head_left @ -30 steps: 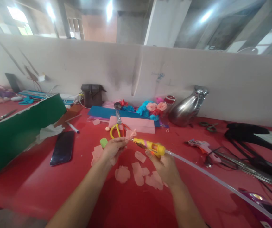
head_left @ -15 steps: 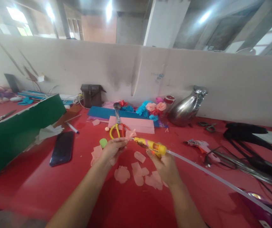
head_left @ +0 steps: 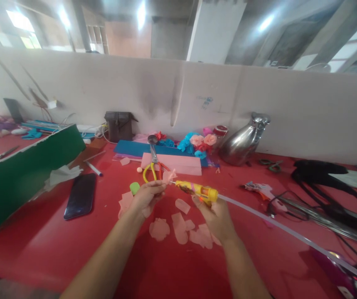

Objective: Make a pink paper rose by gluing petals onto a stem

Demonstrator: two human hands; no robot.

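Note:
My left hand [head_left: 147,197] pinches a small pink paper flower [head_left: 168,176] above the red table [head_left: 56,245]. My right hand [head_left: 216,216] grips a yellow glue gun [head_left: 198,190], and its nozzle touches the flower. A long clear glue stick [head_left: 278,226] trails from the back of the gun to the right. Several cut pink paper petals [head_left: 181,227] lie on the table under and between my hands.
Yellow-handled scissors [head_left: 152,166] lie on a pink paper sheet [head_left: 184,164] behind my hands, with paper flowers [head_left: 200,141] and a steel jug [head_left: 243,140] beyond. A black phone [head_left: 80,195] and green board [head_left: 22,174] are at left. Another glue gun [head_left: 264,192] and black cables [head_left: 331,195] are at right.

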